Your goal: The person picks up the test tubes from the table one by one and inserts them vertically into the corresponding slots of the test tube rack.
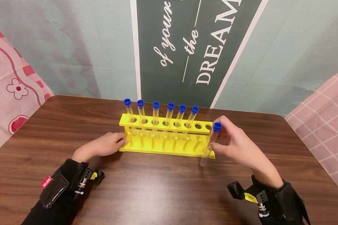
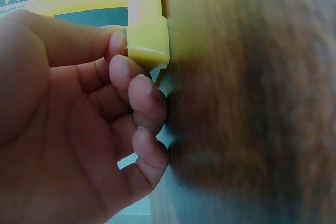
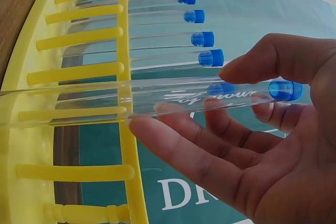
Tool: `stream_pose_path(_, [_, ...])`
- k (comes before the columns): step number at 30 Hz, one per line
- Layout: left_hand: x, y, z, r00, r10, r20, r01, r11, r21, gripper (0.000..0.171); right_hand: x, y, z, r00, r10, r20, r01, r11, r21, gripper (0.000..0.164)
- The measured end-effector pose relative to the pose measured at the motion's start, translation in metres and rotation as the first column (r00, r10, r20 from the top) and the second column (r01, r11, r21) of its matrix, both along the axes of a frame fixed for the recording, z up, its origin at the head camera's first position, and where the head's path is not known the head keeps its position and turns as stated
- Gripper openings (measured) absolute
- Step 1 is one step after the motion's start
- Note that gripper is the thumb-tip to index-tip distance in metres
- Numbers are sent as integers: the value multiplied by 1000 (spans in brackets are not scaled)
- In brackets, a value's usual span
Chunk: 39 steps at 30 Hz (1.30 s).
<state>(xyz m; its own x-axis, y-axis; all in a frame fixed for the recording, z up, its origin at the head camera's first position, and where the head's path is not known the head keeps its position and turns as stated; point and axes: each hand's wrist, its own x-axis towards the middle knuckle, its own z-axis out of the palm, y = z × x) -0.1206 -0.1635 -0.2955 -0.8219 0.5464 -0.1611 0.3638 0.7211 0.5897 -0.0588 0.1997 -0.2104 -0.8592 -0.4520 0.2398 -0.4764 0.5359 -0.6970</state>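
A yellow test tube rack (image 1: pixel 166 152) stands on the table, holding several clear test tubes with blue caps (image 1: pixel 156 105) from its left end on. My left hand (image 1: pixel 108 145) pinches the left end of the rack's base between thumb and fingers, as the left wrist view shows at the yellow end piece (image 2: pixel 148 45). My right hand (image 1: pixel 236 143) holds another blue-capped test tube (image 1: pixel 206 154) by its upper part, thumb on one side and fingers on the other. This tube slants in front of the rack's right end, its rounded bottom lower than the rack's front edge in the head view.
The dark wood-grain table (image 1: pixel 157 193) carries the rack near its back edge. Behind it hangs a green cloth (image 1: pixel 107 62) with white lettering. Pink patterned cloths border the left and right sides. A row of yellow pegs (image 3: pixel 79 72) rises from the rack's base.
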Motion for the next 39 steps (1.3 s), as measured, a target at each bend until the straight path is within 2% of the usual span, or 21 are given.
stream_pose_path(9, [0, 0, 0, 1000, -8, -10, 8, 1000, 5, 21, -3, -2, -4, 1000, 0, -15, 1, 1000, 23, 43])
stream_pose_path(39, [2, 1, 3, 1000, -8, -1, 8, 1000, 1, 21, -12, -1, -17, 997, 58, -42, -58, 998, 5, 41])
